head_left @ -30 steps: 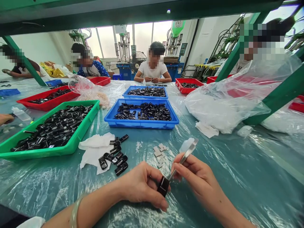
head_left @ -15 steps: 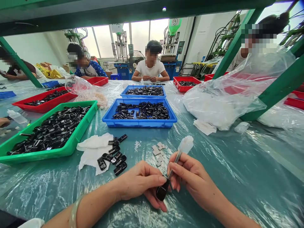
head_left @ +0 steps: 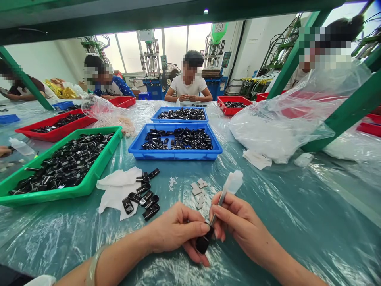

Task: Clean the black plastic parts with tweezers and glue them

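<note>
My left hand (head_left: 181, 232) pinches a small glossy black part (head_left: 203, 241) between thumb and fingers, low in the middle of the view. Beside it, my right hand (head_left: 235, 216) grips a slim metal tool (head_left: 219, 206), its lower tip touching or close to the top of the black part. The very tip is hidden by my fingers. Just beyond the tool's upper end shows a translucent white object (head_left: 234, 182). Several black parts (head_left: 145, 198) lie partly on a white cloth (head_left: 119, 188). Small grey pads (head_left: 197, 188) and tiny white pieces (head_left: 172, 183) rest beyond my hands.
A green tray (head_left: 114, 149) of black parts stands at left, two blue trays (head_left: 175, 156) ahead, and red trays (head_left: 50, 135) farther off. Clear plastic bags (head_left: 268, 135) lie at right by a green frame post (head_left: 342, 115). Several people sit around the table.
Both hands hold nearly the same pose; the tool and black part have shifted very slightly. The person across has moved the head a little.
</note>
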`<action>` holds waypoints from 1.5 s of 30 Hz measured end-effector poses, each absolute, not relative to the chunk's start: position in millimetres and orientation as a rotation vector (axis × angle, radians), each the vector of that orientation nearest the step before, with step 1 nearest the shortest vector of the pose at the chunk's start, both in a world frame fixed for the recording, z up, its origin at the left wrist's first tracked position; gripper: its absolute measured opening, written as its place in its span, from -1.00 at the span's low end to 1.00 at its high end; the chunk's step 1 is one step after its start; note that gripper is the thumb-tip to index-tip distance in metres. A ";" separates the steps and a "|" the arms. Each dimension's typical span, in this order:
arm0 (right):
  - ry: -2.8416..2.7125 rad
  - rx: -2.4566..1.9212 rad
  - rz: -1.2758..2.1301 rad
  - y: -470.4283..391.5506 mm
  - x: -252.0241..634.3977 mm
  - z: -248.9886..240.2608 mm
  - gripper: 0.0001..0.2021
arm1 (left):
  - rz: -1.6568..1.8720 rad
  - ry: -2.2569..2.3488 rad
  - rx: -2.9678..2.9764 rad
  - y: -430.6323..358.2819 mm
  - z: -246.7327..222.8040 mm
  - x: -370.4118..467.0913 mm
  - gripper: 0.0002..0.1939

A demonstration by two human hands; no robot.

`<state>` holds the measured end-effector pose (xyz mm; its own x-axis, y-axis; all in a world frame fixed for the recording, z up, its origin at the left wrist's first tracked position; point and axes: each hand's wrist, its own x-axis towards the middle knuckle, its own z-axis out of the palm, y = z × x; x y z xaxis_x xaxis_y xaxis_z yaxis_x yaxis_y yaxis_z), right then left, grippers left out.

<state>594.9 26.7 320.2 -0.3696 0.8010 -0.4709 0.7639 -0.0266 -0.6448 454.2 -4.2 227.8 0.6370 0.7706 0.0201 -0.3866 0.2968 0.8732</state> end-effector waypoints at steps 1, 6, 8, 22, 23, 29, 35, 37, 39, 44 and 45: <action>-2.163 -1.739 1.383 26.6 594.7 320.2 -0.06 | 0.803 0.449 1.001 -4.2 227.8 454.0 -0.51; -2.168 -1.741 1.387 26.3 594.8 319.8 -0.07 | 0.808 0.457 1.001 -3.8 227.4 453.7 -0.49; -2.171 -1.746 1.385 26.8 594.9 319.5 -0.07 | 0.806 0.454 1.003 -4.0 227.3 453.9 -0.49; -2.172 -1.730 1.377 26.9 595.7 318.7 -0.10 | 0.821 0.453 0.996 -3.5 225.9 453.7 -0.48; -2.175 -1.729 1.368 27.0 595.7 318.9 -0.11 | 0.824 0.450 0.996 -3.8 225.9 453.7 -0.49; -2.204 -1.686 1.285 27.4 598.1 318.5 -0.23 | 0.842 0.466 0.995 -5.0 228.1 454.5 -0.53; -2.232 -1.627 1.095 28.4 599.4 320.9 -0.24 | 0.841 0.472 0.972 -3.5 226.8 453.8 -0.50; -2.227 -1.632 1.044 28.3 598.8 322.6 -0.24 | 0.849 0.466 0.974 -3.3 225.2 453.7 -0.48; -2.236 -1.634 1.033 28.2 598.3 323.1 -0.24 | 0.856 0.467 0.982 -3.3 223.7 453.7 -0.46; -2.253 -1.664 1.055 27.8 598.1 319.2 -0.23 | 0.865 0.467 0.986 -3.4 222.9 455.1 -0.46; -2.249 -1.665 1.056 27.6 598.1 318.3 -0.24 | 0.868 0.466 0.987 -3.2 223.0 455.4 -0.47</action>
